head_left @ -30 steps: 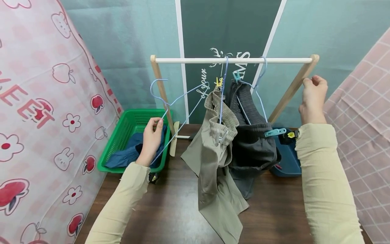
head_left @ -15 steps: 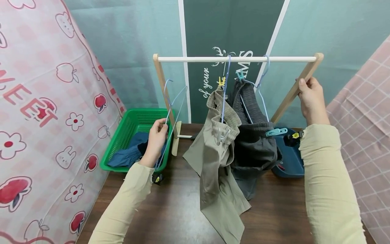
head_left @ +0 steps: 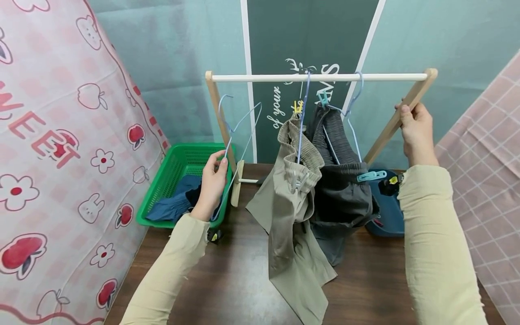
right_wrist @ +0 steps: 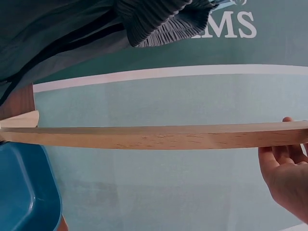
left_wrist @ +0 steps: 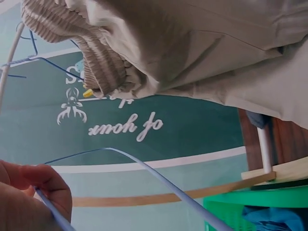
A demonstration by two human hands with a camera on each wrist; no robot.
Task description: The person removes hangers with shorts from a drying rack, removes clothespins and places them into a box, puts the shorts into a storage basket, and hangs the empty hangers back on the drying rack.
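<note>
While the right hand (head_left: 418, 133) grips the rack post (head_left: 385, 137), the left hand (head_left: 214, 180) pinches a bare hanger (left_wrist: 195, 203) below and short of the rod (head_left: 280, 78).

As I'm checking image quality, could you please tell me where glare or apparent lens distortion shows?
Head view: soft glare on the dark brown wooden table; left wrist view: the slim, pale wooden rack post looks bowed, probably by the lens; right wrist view: the long white backdrop stripe curves gently.
</note>
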